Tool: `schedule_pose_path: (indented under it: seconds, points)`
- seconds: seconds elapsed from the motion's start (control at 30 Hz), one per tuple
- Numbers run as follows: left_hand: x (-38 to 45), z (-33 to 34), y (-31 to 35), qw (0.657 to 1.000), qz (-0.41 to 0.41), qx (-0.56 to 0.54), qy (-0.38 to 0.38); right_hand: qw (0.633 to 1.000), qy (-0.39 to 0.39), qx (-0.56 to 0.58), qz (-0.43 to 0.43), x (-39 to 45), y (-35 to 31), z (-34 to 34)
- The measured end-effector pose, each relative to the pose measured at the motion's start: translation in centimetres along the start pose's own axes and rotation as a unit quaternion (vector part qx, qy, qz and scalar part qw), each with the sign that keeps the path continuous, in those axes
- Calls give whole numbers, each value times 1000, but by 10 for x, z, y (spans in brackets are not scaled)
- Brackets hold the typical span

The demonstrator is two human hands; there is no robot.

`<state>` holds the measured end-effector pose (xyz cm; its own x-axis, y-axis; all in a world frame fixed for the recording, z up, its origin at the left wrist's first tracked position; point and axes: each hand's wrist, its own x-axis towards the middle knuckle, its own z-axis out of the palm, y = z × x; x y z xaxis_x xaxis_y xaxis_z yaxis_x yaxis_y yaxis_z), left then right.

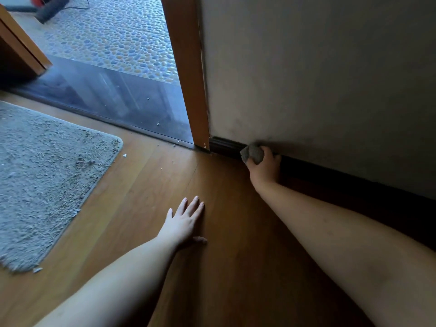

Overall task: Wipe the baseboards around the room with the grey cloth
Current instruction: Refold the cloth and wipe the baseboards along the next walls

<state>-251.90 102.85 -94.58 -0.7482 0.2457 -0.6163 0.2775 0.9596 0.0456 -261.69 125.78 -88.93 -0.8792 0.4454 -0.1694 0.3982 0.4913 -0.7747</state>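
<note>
A dark brown baseboard (224, 147) runs along the foot of the pale wall, from the wooden door frame toward the lower right. My right hand (265, 167) grips a bunched grey cloth (252, 153) and holds it against the baseboard, a short way right of the door frame. My left hand (186, 223) lies flat on the wooden floor with its fingers spread, holding nothing.
A grey shaggy rug (47, 175) covers the floor at the left, with crumbs of debris near its edge. The wooden door frame (188, 74) opens onto a dark threshold (113, 100) and a pebble-patterned floor (113, 34). A wooden panel (18, 43) stands at the far left.
</note>
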Motion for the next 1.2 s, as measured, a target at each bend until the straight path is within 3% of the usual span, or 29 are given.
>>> schedule_pose_path:
  seconds: [0.2, 0.37, 0.47, 0.63, 0.73, 0.97, 1.2]
  points:
    - [12, -16, 6, 999, 18, -27, -24, 1000, 6, -8, 22, 1, -10, 17]
    - [14, -10, 1, 999, 39, -17, 1, 995, -53, -69, -57, -1, -20, 42]
    - [11, -5, -8, 998, 53, -12, 15, 995, -52, -71, -38, 0, -36, 65]
    - [12, -1, -17, 997, 69, -23, 17, 975, -174, -64, -123, 7, -69, 101]
    - [13, -4, -18, 997, 70, -30, 7, 971, -196, -68, -120, 9, -82, 111]
    - [16, -2, -21, 997, 72, -27, 16, 982, -120, -45, -138, 6, -53, 83]
    - [11, -9, -15, 998, 61, -9, 14, 997, -32, -41, -58, 9, -28, 35]
